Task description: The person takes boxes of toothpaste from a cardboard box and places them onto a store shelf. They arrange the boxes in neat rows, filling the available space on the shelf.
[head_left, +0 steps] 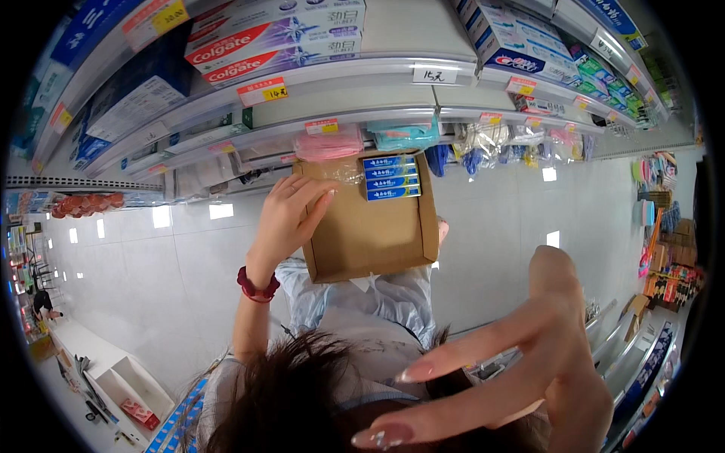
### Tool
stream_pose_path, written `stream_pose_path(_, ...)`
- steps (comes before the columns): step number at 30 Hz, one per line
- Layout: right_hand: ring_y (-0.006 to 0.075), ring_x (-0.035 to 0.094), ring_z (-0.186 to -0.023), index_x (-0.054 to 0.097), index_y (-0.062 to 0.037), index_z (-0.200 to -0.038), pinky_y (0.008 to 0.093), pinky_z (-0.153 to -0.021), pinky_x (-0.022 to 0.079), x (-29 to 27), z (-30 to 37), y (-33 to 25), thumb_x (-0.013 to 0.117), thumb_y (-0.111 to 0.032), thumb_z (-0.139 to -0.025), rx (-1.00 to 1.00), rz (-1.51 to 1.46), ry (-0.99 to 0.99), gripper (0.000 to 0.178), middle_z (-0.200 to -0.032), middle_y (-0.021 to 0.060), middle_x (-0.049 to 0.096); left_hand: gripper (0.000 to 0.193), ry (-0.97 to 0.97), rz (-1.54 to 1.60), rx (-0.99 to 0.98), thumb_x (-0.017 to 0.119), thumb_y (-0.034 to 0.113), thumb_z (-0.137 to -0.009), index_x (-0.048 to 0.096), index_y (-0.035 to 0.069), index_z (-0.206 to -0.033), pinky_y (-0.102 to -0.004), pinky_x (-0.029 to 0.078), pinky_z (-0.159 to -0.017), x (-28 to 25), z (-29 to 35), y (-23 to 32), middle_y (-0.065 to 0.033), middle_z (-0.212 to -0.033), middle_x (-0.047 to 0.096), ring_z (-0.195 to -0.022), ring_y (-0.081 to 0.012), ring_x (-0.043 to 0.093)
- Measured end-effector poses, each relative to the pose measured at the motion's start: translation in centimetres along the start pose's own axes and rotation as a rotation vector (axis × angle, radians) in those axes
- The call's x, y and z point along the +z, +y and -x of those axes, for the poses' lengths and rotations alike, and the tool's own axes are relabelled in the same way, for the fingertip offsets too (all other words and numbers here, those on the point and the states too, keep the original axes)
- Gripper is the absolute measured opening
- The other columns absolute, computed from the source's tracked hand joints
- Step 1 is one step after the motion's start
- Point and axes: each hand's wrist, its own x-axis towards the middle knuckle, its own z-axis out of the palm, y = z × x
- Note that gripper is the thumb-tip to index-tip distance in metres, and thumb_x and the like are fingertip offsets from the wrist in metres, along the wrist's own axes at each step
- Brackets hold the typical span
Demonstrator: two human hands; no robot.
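A shallow brown cardboard box [362, 241] lies in front of my body, below the shelf edge. Inside it, toward its far right corner, several blue and white toothpaste boxes [392, 182] are stacked side by side. My left hand [293, 208] is over the box's left wall, fingers loosely bent and thumb apart, with no object visible in it. Whether it touches the cardboard I cannot tell. Close to the camera at the lower right, my right hand [551, 355] is open, its fingers spread and nothing in them.
Ahead, shelves hold red and white toothpaste cartons [276, 41] and blue cartons [521, 49]. Pink packs [328, 142], turquoise packs [404, 136] and bagged goods [487, 147] sit on the low shelf beyond the box. A white counter [113, 370] stands at the lower left.
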Motion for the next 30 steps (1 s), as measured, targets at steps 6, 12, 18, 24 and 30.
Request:
stream_pose_path(6,0.0107,0.058,-0.069,0.065,-0.0179,-0.071,0.0273,-0.050,0.039,-0.2,0.8,5.8,0.069,-0.014,-0.061,0.192,-0.032,-0.149,0.011,-0.091,-0.0079,0.062,0.014,-0.124,0.169,-0.303,0.056,0.009,-0.078,0.060,0.007,-0.091,-0.0382,0.045,-0.066,7.2,2.2,-3.9,-0.0112,-0.080,0.061,-0.075,-0.0305,0.057)
stream_pose_path(12,0.0201,0.057,-0.066,0.056,-0.0029,-0.072,0.0297,-0.058,0.044,7.9,13.9,21.4,0.061,-0.018,-0.077,0.825,-0.226,-0.564,0.017,-0.072,0.0081,0.061,0.025,-0.551,0.113,-0.430,0.056,0.014,-0.076,0.056,0.005,-0.099,-0.0400,0.047,-0.070,21.8,6.9,-13.8,-0.0139,-0.088,0.060,-0.085,-0.0325,0.057)
stream_pose_path(18,0.0316,0.056,-0.089,0.059,0.0043,-0.086,0.0378,-0.075,0.045,23.1,31.6,35.8,0.055,-0.020,-0.077,1.296,0.102,-0.652,0.026,-0.088,0.0183,0.060,0.065,-0.553,-0.109,-0.672,0.062,0.012,-0.069,0.030,0.003,-0.125,-0.0429,0.047,-0.079,33.2,8.1,-17.2,-0.0217,-0.119,0.044,-0.101,-0.0367,0.051)
stream_pose_path(24,0.0386,0.041,-0.112,0.043,0.0131,-0.108,0.0389,-0.093,0.036,29.2,35.7,37.5,0.061,-0.014,-0.069,1.489,0.145,-0.161,0.051,-0.113,0.0276,0.047,0.072,-0.291,0.008,-0.860,0.061,0.004,-0.067,0.022,0.002,-0.127,-0.0428,0.048,-0.076,39.3,8.6,-18.8,-0.0213,-0.120,0.042,-0.099,-0.0375,0.052)
stream_pose_path(30,0.0287,0.057,-0.092,0.048,0.0058,-0.111,0.0334,-0.078,0.044,30.8,39.5,38.7,0.061,-0.012,-0.065,1.501,0.089,-0.051,0.051,-0.097,0.0182,0.059,0.039,-0.079,-0.021,-0.918,0.059,0.003,-0.072,0.043,0.004,-0.107,-0.0438,0.047,-0.070,38.0,7.6,-17.4,-0.0208,-0.100,0.054,-0.085,-0.0383,0.056)
